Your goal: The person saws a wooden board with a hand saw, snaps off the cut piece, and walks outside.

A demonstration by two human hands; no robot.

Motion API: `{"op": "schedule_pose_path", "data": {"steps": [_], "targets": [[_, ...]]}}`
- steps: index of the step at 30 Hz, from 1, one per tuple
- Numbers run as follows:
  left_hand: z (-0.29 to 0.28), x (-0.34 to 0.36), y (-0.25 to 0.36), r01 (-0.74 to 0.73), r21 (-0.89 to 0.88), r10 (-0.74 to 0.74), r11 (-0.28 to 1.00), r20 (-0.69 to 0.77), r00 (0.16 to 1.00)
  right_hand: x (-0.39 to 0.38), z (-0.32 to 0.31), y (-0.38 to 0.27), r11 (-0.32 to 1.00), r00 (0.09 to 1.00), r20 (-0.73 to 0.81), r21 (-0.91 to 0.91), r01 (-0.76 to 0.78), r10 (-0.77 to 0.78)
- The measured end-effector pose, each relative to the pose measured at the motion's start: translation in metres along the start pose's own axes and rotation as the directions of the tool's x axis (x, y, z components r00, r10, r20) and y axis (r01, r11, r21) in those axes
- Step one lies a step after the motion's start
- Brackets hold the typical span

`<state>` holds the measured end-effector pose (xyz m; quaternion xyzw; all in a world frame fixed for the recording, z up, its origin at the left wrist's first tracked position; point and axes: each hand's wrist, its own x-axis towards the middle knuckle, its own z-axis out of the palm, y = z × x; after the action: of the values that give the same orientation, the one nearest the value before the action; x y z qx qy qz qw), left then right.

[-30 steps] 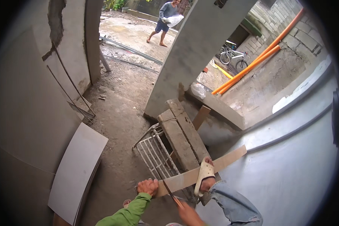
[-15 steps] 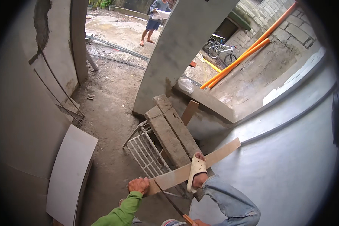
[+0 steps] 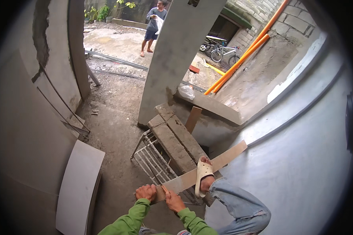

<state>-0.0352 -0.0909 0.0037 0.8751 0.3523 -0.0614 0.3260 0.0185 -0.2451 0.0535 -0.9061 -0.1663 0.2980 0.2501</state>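
Observation:
My left hand (image 3: 146, 192) is closed on the near end of a long tan board (image 3: 227, 155), which lies slanting across two dirty grey planks (image 3: 172, 139) on a white metal rack (image 3: 147, 154). My right hand (image 3: 175, 202) is closed on the orange handle of a saw (image 3: 164, 189), just right of my left hand. The saw's thin blade crosses the board near that end. My foot in a cream sandal (image 3: 203, 176) presses on the board right of both hands.
Pale sheets (image 3: 76, 188) lean at the left wall. A concrete pillar (image 3: 172, 47) stands beside the doorway, where a person (image 3: 151, 29) holds something white outside. A plastic bag (image 3: 186, 92) rests on a ledge. Orange pipes (image 3: 243, 62) and a bicycle (image 3: 223, 55) are beyond the opening.
My right hand and saw handle have moved up and forward toward the board, pushing the blade across it. The person outside has stopped walking and stands turned aside. My view has shifted slightly.

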Motion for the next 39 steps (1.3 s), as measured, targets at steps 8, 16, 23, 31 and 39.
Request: {"op": "schedule_pose_path", "data": {"steps": [8, 16, 23, 31, 39], "targets": [[0.004, 0.004, -0.001, 0.018, 0.039, -0.022, 0.999, 0.095, 0.995, 0.012, 0.013, 0.015, 1.000, 0.999, -0.023, -0.009, 0.022, -0.022], [-0.005, 0.000, -0.012, 0.012, 0.093, -0.025, 0.996, 0.145, 0.989, -0.003, -0.008, -0.001, 0.984, 0.992, -0.035, 0.131, 0.124, -0.121], [0.005, 0.003, -0.020, -0.033, 0.111, 0.024, 0.993, 0.081, 0.996, 0.018, 0.011, 0.033, 0.956, 0.953, -0.110, 0.043, 0.290, -0.284], [0.021, -0.005, -0.029, -0.034, 0.078, 0.034, 0.996, 0.003, 0.999, 0.007, 0.021, 0.040, 0.968, 0.960, -0.130, 0.009, 0.253, -0.249], [0.021, -0.008, -0.027, -0.038, -0.014, 0.038, 0.999, -0.051, 0.998, 0.065, -0.003, 0.021, 0.967, 0.958, 0.154, -0.043, 0.252, -0.243]]}}
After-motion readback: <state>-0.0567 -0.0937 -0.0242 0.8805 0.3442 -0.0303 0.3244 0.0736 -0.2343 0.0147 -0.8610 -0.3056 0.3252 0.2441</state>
